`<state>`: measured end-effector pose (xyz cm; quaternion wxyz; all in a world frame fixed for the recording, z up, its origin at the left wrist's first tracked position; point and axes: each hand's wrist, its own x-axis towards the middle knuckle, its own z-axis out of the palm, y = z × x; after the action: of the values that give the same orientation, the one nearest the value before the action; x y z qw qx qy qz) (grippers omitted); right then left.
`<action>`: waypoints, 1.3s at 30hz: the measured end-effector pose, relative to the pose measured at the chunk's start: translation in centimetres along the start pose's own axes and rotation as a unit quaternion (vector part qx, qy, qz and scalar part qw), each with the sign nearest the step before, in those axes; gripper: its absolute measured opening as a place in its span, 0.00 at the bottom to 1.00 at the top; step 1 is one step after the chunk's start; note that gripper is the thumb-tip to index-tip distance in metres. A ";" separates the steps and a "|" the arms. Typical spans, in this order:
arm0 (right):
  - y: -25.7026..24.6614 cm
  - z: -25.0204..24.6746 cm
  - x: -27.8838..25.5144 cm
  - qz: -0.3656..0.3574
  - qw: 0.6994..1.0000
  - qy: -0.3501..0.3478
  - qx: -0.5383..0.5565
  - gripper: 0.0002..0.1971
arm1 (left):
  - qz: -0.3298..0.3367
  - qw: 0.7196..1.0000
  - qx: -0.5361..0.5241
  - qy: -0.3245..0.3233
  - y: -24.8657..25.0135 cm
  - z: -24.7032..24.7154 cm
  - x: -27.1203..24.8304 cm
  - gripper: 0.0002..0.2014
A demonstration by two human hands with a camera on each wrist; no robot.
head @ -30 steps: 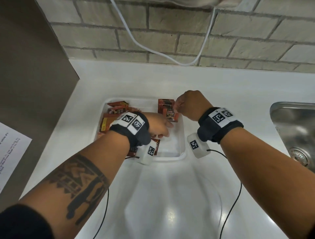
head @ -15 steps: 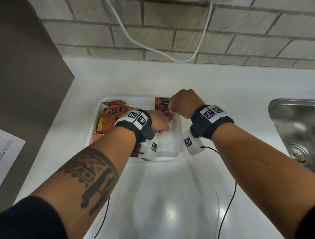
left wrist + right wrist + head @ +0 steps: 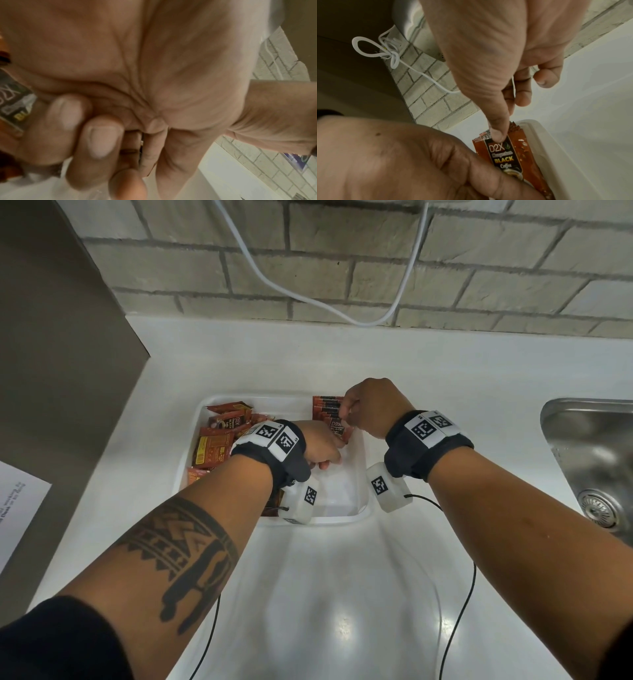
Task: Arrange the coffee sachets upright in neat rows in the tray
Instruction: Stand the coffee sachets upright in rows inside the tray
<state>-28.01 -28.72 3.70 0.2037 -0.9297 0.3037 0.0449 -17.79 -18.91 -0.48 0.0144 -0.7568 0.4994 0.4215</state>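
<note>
White tray (image 3: 363, 508) | both hands pinch sachet (image 3: 513, 155) at right wall

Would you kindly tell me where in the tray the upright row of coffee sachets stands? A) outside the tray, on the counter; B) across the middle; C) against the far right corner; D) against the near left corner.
C: the upright row of sachets stands at the far right corner of the tray, under the right hand, while loose sachets lie jumbled on the left.
</note>
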 end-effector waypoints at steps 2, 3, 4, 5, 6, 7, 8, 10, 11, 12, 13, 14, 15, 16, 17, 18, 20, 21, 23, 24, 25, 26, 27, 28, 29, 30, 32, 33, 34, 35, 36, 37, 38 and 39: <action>-0.1 0.0 0.0 -0.004 1.000 0.001 -0.004 0.07 | 0.000 1.000 0.000 0.000 0.0 0.0 0.1 0.24; -0.2 -0.1 -0.1 -0.005 1.000 0.001 -0.003 0.08 | -0.001 1.000 0.003 -0.002 -0.1 0.0 0.1 0.23; -0.2 -0.1 -0.1 -0.005 1.000 0.001 -0.001 0.08 | -0.003 1.000 0.007 -0.003 -0.1 0.0 0.2 0.22; -0.2 -0.2 -0.1 -0.004 1.000 0.000 0.003 0.09 | -0.005 1.000 0.014 -0.005 -0.2 0.0 0.2 0.22; -0.2 -0.2 -0.1 -0.003 1.000 0.001 0.007 0.09 | -0.006 1.000 0.020 -0.007 -0.1 0.0 0.3 0.21; -0.2 -0.3 0.0 -0.002 1.000 0.005 0.012 0.08 | -0.005 1.000 0.023 -0.009 -0.1 0.0 0.2 0.21; -0.2 -0.3 0.0 -0.002 1.000 0.010 0.017 0.08 | -0.004 1.000 0.027 -0.011 -0.1 0.0 0.2 0.21; -0.1 -0.3 0.1 0.000 1.000 0.018 0.018 0.07 | 0.002 0.999 0.035 -0.015 0.1 0.0 0.2 0.21; -0.1 -0.4 0.1 0.002 1.000 0.019 0.015 0.06 | 0.005 0.999 0.040 -0.016 0.2 0.0 0.1 0.21; -0.1 -0.5 0.1 0.003 1.000 0.020 0.013 0.06 | 0.007 0.999 0.045 -0.016 0.3 0.1 0.1 0.22; 0.0 -0.5 0.1 0.004 1.000 0.021 0.012 0.06 | 0.009 0.999 0.048 -0.016 0.3 0.1 0.0 0.22; 0.1 -0.6 0.1 0.004 1.000 0.021 0.010 0.06 | 0.009 0.999 0.044 -0.015 0.4 0.1 0.0 0.22; 0.2 -0.7 0.1 0.004 1.000 0.021 0.006 0.07 | 0.007 0.999 0.037 -0.014 0.4 0.1 0.0 0.22; 0.2 -0.7 0.0 0.004 1.000 0.022 0.002 0.06 | 0.005 0.999 0.029 -0.013 0.4 0.1 0.1 0.22; 0.3 -0.6 0.0 0.003 1.000 0.023 -0.001 0.06 | 0.002 1.000 0.021 -0.011 0.4 0.2 0.1 0.22; 0.4 -0.6 0.0 0.004 1.000 0.021 -0.003 0.06 | 0.000 1.000 0.015 -0.009 0.3 0.3 0.3 0.22; 0.4 -0.5 -0.1 0.004 1.000 0.017 -0.005 0.06 | -0.005 1.000 0.013 -0.010 0.2 0.4 0.4 0.21; 0.4 -0.5 -0.2 0.001 1.000 0.016 -0.008 0.06 | -0.007 1.000 0.012 -0.010 0.2 0.4 0.4 0.21; 0.4 -0.5 -0.2 -0.003 1.000 0.016 -0.014 0.05 | -0.007 1.000 0.005 -0.011 0.3 0.4 0.3 0.21; 0.4 -0.6 -0.3 -0.004 1.000 0.017 -0.016 0.05 | -0.006 1.000 0.003 -0.013 0.3 0.4 0.2 0.20; 0.5 -0.6 -0.3 -0.005 1.000 0.018 -0.016 0.05 | -0.005 1.000 0.001 -0.014 0.4 0.4 0.1 0.20; 0.5 -0.7 -0.3 -0.005 1.000 0.019 -0.014 0.04 | -0.004 1.000 -0.003 -0.012 0.4 0.4 0.1 0.19; 0.5 -0.7 -0.3 -0.005 1.000 0.021 -0.011 0.04 | -0.003 1.000 -0.009 -0.008 0.4 0.4 0.1 0.19; 0.5 -0.7 -0.4 -0.004 1.000 0.024 -0.007 0.03 | -0.004 1.000 -0.015 -0.003 0.4 0.3 0.1 0.19; 0.5 -0.8 -0.4 -0.004 1.000 0.025 -0.002 0.02 | -0.005 1.000 -0.023 0.004 0.4 0.2 0.1 0.19; 0.6 -0.8 -0.5 -0.005 1.000 0.023 0.002 0.01 | -0.009 0.999 -0.036 0.012 0.4 0.1 0.2 0.19; 0.6 -0.8 -0.6 -0.008 1.000 0.009 0.000 0.02 | -0.018 0.997 -0.070 0.026 0.3 0.0 0.3 0.19; 0.6 -0.7 -0.7 -0.008 1.000 0.003 -0.003 0.02 | -0.020 0.996 -0.081 0.029 0.3 -0.1 0.4 0.18; 0.7 -0.6 -0.6 -0.007 1.000 -0.001 -0.005 0.02 | -0.020 0.995 -0.089 0.028 0.3 -0.2 0.4 0.17; 0.7 -0.5 -0.6 -0.005 1.000 -0.002 -0.008 0.02 | -0.020 0.995 -0.094 0.026 0.3 -0.1 0.3 0.17; 0.7 -0.4 -0.6 -0.004 1.000 0.001 -0.012 0.03 | -0.021 0.995 -0.093 0.026 0.3 -0.1 0.3 0.17; 0.7 -0.3 -0.6 -0.003 1.000 0.003 -0.019 0.03 | -0.022 0.995 -0.092 0.027 0.4 -0.1 0.3 0.17; 0.6 -0.1 -0.5 -0.002 1.000 0.003 -0.025 0.04 | -0.024 0.995 -0.095 0.029 0.3 -0.1 0.3 0.18; 0.6 -0.1 -0.4 -0.001 1.000 0.003 -0.029 0.05 | -0.025 0.994 -0.099 0.031 0.3 0.0 0.2 0.18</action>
<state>-28.71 -28.92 3.64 0.1756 -0.9356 0.3020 0.0506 -18.00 -19.25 -0.50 -0.0654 -0.7791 0.4368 0.4448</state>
